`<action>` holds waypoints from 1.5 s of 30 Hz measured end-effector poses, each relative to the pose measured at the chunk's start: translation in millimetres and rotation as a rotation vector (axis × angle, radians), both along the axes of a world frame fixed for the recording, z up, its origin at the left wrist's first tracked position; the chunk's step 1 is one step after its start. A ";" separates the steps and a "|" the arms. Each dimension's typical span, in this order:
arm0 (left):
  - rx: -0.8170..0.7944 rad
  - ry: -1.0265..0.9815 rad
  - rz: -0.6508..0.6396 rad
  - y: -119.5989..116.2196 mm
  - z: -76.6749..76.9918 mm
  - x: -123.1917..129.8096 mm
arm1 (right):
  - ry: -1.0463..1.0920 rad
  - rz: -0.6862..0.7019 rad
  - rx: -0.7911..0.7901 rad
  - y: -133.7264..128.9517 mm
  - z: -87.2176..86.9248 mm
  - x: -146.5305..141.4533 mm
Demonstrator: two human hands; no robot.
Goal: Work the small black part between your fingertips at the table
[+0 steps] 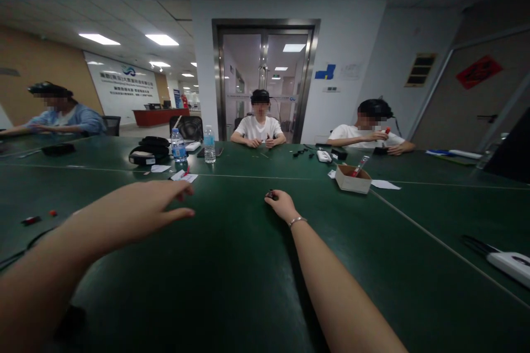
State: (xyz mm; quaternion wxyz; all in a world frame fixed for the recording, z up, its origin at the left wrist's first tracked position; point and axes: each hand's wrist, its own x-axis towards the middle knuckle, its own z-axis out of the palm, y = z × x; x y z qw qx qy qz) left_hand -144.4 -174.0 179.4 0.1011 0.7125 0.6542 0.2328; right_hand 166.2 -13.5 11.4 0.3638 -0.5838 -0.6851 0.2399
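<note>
Right hand (285,207) pinches a small dark object (271,194) at its fingertips, low over the green tabletop (232,265), presumably for fine control; left hand (151,204), fingers parted, nothing visibly held, hovers leftward, apparently for clearance.

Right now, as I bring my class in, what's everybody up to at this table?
The wearer's right hand has its fingers closed around a small dark object at the green table. The left hand is raised over the table with its fingers parted, apparently holding nothing. Across the table, a person in white sits with both hands together in front; farther right, another person holds up something small and red. An open box stands between that person and the wearer.
</note>
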 end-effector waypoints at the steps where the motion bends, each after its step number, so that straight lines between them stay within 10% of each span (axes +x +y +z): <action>1: -0.022 0.040 -0.150 12.4 1.7 19.8 | -0.018 0.008 0.027 -1.4 0.9 -0.6; 5: 0.282 0.025 -0.568 79.3 -24.6 108.5 | -0.041 0.037 0.074 -4.8 3.6 -1.9; 9: 0.321 0.042 -0.522 132.5 -87.3 160.9 | -0.084 0.041 0.110 -5.1 4.8 -3.3; 15: 0.161 -0.154 -0.459 146.9 -151.6 165.3 | -0.308 0.043 0.201 -5.6 8.0 -10.2; 30: 0.062 -0.404 -0.450 161.2 -164.1 148.0 | 0.607 0.299 -0.315 3.7 11.0 7.4; 45: 0.008 -0.702 -0.403 173.0 -171.9 145.3 | 0.941 0.207 -0.283 -2.2 12.3 11.3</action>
